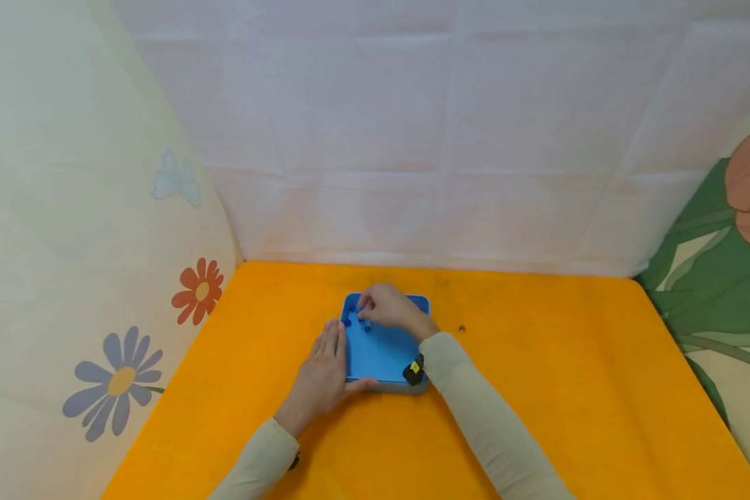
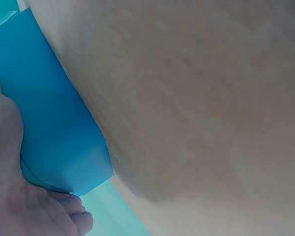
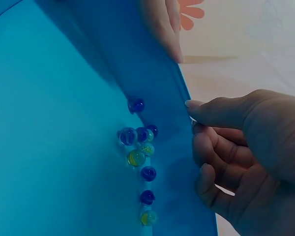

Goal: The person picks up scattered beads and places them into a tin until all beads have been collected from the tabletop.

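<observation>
A blue rectangular tray (image 1: 387, 354) lies on the orange table, with several glass marbles (image 3: 148, 173) in it, dark blue and clear with yellow swirls. They lie in a loose row along the tray's left wall, partly bunched. My left hand (image 1: 325, 368) rests against the tray's left side, fingers straight and thumb along the front edge. Over the marbles at the far left corner, my right hand (image 1: 387, 305) has curled fingers, with thumb and index fingertips close together. I cannot tell whether a marble is between them.
One small brownish marble (image 1: 462, 329) lies on the orange table (image 1: 537, 389) to the right of the tray. A white cloth (image 1: 362, 139) hangs behind the table, and flower-printed cloths (image 1: 69, 243) stand at both sides.
</observation>
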`<state>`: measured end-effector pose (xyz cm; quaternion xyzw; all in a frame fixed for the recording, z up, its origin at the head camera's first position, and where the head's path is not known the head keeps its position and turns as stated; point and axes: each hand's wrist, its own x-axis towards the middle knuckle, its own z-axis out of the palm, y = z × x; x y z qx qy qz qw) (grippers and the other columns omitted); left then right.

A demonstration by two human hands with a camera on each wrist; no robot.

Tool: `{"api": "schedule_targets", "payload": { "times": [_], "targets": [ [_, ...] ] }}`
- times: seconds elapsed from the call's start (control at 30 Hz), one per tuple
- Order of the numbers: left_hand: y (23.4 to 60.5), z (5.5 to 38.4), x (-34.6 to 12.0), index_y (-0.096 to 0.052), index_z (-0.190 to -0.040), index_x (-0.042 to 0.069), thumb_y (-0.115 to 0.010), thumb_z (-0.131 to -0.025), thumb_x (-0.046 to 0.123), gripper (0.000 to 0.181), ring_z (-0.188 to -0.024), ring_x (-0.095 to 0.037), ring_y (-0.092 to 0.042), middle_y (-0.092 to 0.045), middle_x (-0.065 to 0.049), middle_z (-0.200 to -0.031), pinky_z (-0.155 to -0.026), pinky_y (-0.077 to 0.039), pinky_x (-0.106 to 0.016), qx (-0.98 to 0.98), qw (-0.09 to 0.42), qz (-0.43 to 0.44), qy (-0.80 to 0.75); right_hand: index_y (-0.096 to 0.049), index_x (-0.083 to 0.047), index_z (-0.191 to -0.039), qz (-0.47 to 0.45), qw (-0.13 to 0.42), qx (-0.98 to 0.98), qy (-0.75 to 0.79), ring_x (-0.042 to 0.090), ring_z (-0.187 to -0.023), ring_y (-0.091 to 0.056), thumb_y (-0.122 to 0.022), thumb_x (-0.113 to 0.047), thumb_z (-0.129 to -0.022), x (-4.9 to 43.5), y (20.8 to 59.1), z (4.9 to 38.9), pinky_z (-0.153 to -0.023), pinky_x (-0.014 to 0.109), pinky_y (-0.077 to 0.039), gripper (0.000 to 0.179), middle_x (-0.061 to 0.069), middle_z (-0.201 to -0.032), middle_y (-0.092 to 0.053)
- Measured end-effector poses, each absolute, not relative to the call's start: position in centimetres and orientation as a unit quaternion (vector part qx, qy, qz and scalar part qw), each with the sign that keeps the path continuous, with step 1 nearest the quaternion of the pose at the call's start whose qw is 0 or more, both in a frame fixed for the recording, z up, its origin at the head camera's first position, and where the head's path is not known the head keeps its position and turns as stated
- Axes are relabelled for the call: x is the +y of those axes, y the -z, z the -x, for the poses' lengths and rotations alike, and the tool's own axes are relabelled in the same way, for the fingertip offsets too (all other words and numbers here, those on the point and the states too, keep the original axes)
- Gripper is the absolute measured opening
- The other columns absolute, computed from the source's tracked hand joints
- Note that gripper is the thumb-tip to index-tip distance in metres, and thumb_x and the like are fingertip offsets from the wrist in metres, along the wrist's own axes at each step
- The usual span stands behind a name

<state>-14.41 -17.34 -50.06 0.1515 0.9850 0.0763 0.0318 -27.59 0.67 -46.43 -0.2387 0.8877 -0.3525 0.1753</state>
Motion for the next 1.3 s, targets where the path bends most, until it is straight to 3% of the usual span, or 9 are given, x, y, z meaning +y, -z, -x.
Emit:
{"api": "schedule_targets", "payload": {
  "times": [0.13,1.3],
  "targets": [
    [50.14,14.41,-17.34,-0.018,-0.164,-0.008,-0.05,-0.087,0.086,0.126,-0.161,-0.046,-0.024,-0.02,-0.03,-0.173,-0.129,-0.032,-0.057,0.985,0.019,-0.154,-0.079,-0.073,-0.003,-0.124,0.248,0.176,0.888,0.345,0.014,-0.078,-0.063,-0.068,-0.02,-0.104,0.48,46.53,27.52,-0.077,0.026,-0.058,0.027,0.005,-0.099,-0.074],
    [50.19,14.51,-17.29,-0.016,-0.164,-0.009,-0.051,-0.088,0.085,0.126,-0.162,-0.045,-0.022,-0.018,-0.03,-0.173,-0.129,-0.031,-0.056,0.985,0.028,-0.153,-0.078,-0.073,-0.004,-0.126,0.243,0.181,0.887,0.349,0.016,-0.081,-0.064,-0.069,-0.024,-0.104,0.99,46.07,27.39,-0.081,0.03,-0.06,0.03,0.005,-0.098,-0.074]
  ]
}}
